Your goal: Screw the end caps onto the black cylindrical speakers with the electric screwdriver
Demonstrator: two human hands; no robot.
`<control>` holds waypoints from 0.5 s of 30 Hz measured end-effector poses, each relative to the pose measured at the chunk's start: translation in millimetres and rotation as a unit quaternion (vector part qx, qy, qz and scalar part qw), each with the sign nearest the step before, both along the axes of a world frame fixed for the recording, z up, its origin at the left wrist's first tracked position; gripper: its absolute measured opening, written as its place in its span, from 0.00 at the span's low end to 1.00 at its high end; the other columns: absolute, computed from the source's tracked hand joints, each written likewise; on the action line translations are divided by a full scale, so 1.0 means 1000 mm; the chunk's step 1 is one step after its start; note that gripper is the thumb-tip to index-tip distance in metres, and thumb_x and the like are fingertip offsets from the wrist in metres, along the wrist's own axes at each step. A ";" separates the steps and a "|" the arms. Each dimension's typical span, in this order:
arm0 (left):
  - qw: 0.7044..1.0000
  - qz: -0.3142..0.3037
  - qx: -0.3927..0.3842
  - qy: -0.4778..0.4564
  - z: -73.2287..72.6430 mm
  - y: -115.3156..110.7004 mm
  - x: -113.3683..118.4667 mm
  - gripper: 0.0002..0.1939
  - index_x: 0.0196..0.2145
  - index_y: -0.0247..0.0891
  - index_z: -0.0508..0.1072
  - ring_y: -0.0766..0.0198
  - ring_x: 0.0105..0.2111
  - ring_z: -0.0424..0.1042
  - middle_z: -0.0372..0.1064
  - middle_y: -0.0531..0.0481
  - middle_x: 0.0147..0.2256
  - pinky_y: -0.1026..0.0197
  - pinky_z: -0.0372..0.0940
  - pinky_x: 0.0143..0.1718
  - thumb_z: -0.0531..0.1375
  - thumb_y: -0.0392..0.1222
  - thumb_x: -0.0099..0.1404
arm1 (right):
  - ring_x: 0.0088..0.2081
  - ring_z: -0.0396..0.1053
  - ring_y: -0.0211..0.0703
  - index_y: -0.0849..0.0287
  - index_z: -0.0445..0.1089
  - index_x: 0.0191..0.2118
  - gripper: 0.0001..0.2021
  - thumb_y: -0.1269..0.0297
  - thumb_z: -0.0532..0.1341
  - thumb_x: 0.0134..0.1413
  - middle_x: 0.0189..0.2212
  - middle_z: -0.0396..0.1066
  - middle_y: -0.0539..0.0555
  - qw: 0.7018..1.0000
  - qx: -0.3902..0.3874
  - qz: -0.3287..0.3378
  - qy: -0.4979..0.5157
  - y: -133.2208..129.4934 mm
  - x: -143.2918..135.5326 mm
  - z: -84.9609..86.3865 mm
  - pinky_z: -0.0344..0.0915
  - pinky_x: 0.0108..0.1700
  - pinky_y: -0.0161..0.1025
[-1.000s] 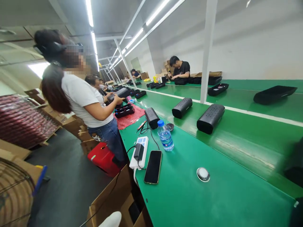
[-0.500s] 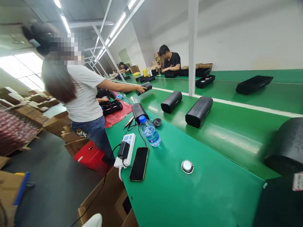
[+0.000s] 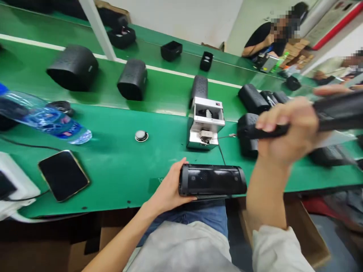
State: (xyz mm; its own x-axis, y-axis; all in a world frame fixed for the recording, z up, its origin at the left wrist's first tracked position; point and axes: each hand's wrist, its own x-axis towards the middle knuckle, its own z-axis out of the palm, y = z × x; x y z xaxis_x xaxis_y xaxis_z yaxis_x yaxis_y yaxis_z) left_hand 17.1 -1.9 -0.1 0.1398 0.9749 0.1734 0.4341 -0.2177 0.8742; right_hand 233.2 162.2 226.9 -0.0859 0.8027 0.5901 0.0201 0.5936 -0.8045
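My left hand (image 3: 170, 185) grips the left end of a black speaker casing (image 3: 212, 180), fingers on its far side and thumb at its near edge. The casing lies on its side at the table's front edge, with a glossy dark panel facing up. My right hand (image 3: 289, 126) is raised at the right, fingers wrapped round a long black object (image 3: 340, 111). That object is blurred and runs out of the frame, so its kind cannot be made out. Beyond the casing stands a small silver metal machine (image 3: 206, 122) with an open top tray.
On the green table (image 3: 113, 177) are a water bottle (image 3: 48, 117), a phone (image 3: 64, 175), a round silver-rimmed part (image 3: 141, 136) and a white power strip (image 3: 17, 185). Several black casings (image 3: 132, 79) line the green belt behind. A person (image 3: 263, 41) works at the far right.
My view has swung right and down, away from the co-worker at left. Both my hands, the held speaker casing, the black object and the silver machine now show.
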 end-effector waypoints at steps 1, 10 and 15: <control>1.000 -0.005 0.003 0.005 0.002 0.000 -0.001 0.68 0.81 0.51 0.38 0.34 0.75 0.62 0.56 0.32 0.74 0.27 0.61 0.75 0.80 0.45 0.61 | 0.38 0.76 0.48 0.38 0.72 0.52 0.24 0.37 0.76 0.59 0.32 0.74 0.46 1.000 0.004 -0.014 -0.009 -0.004 0.000 0.001 0.81 0.45 0.51; 0.999 -0.001 0.034 0.022 0.007 -0.001 0.000 0.67 0.82 0.50 0.36 0.33 0.75 0.63 0.56 0.31 0.74 0.28 0.65 0.73 0.79 0.47 0.64 | 0.22 0.66 0.41 0.46 0.63 0.41 0.25 0.33 0.71 0.58 0.21 0.57 0.39 0.993 0.093 -0.009 0.074 0.044 -0.075 -0.025 0.73 0.30 0.46; 0.999 -0.005 0.038 0.016 0.003 0.000 -0.001 0.68 0.82 0.50 0.36 0.32 0.74 0.63 0.56 0.31 0.74 0.28 0.65 0.72 0.79 0.47 0.64 | 0.18 0.56 0.34 0.46 0.63 0.41 0.24 0.36 0.71 0.60 0.21 0.55 0.37 0.989 0.115 -0.030 0.089 0.058 -0.081 -0.030 0.66 0.24 0.39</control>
